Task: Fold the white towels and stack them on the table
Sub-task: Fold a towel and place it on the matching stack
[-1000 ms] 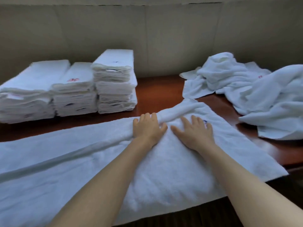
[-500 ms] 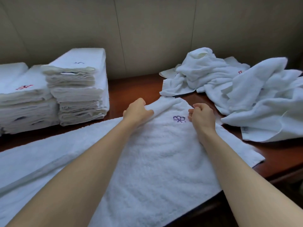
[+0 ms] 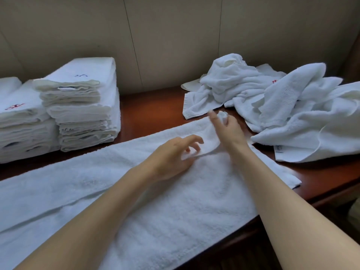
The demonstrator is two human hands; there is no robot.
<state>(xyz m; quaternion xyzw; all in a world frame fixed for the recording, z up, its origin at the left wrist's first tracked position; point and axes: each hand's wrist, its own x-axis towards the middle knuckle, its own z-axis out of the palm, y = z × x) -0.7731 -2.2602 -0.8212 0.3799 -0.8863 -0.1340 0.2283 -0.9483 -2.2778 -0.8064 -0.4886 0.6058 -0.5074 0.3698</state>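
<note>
A long white towel (image 3: 136,191) lies spread across the brown table (image 3: 152,112), folded along its length. My right hand (image 3: 228,131) pinches the towel's far right corner and holds it raised, so the end curls over toward the left. My left hand (image 3: 173,154) rests on the towel just left of the raised flap, its fingers loosely bent and holding nothing. At the back left stand stacks of folded white towels (image 3: 81,106), one with a blue mark on top and a lower stack (image 3: 19,121) with a red mark.
A heap of unfolded white towels (image 3: 282,106) covers the table's right back part, close to my right hand. A beige panelled wall (image 3: 175,39) runs behind the table. The table's front edge (image 3: 321,193) shows at the right, past the towel's end.
My right hand has taken the far right corner and lifted it, hiding the purple mark. My left hand let go of the far edge and dropped onto the towel, nearer to me.
</note>
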